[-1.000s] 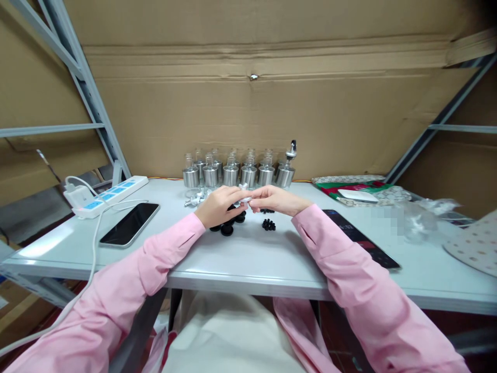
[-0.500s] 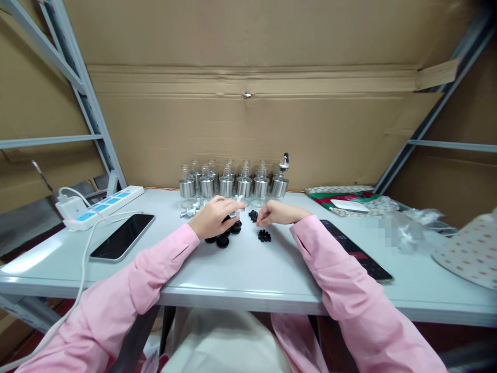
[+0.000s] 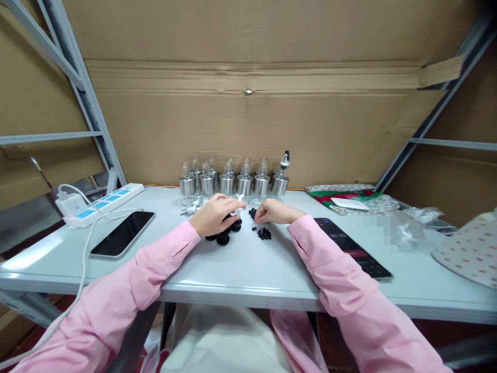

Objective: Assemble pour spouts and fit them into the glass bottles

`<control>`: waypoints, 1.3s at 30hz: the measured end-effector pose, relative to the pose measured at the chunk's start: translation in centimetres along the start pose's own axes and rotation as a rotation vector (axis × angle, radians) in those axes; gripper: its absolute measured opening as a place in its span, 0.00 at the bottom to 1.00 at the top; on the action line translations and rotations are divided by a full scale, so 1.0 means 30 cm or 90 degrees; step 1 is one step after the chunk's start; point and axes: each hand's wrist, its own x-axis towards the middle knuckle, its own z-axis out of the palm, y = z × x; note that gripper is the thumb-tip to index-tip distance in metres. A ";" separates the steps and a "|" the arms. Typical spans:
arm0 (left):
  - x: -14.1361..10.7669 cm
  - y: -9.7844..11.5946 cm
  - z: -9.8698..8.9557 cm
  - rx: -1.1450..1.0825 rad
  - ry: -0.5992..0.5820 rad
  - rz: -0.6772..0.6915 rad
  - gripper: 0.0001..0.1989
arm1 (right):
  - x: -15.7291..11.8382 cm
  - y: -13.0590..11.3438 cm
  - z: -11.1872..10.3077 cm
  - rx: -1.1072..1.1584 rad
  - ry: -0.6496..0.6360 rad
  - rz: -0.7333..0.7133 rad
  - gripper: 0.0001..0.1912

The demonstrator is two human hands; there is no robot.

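Note:
My left hand (image 3: 216, 213) is closed on a small white plastic piece (image 3: 240, 198), above several round black caps (image 3: 222, 239). My right hand (image 3: 276, 211) has its fingertips pinched together beside a small pile of black parts (image 3: 252, 213); what they hold, if anything, is too small to make out. Nearer to me lies a second group of small black pieces (image 3: 264, 234), with one lone piece to its left. More white plastic parts (image 3: 190, 208) rest left of my left hand.
Several glass bottles with metal sleeves (image 3: 244, 185) stand at the back, the right one with a spout (image 3: 285, 160). A phone (image 3: 124, 234) and a power strip (image 3: 112, 203) lie left; another phone (image 3: 349, 246) and a plastic bag (image 3: 413, 228) lie right.
My right hand has shifted slightly left. A lone small black piece now shows on the table below its fingertips. My left hand has hardly moved and still grips the white piece.

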 end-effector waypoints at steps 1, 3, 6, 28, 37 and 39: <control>0.000 0.000 0.000 0.001 0.000 0.000 0.12 | -0.001 -0.002 -0.001 0.006 -0.002 -0.006 0.06; -0.001 -0.001 0.001 0.000 -0.004 -0.001 0.12 | -0.003 -0.011 0.000 0.016 -0.014 -0.013 0.07; -0.003 -0.003 0.003 -0.003 -0.016 -0.008 0.13 | 0.000 -0.030 0.012 0.012 -0.028 -0.011 0.06; -0.005 0.001 0.018 -0.073 -0.030 -0.012 0.13 | 0.006 -0.101 0.020 0.717 0.244 -0.152 0.06; -0.006 0.001 0.019 -0.080 -0.028 -0.010 0.15 | 0.003 -0.108 0.025 0.763 0.187 -0.137 0.06; -0.006 0.000 0.020 -0.080 -0.028 -0.010 0.15 | 0.005 -0.103 0.026 0.760 0.194 -0.136 0.06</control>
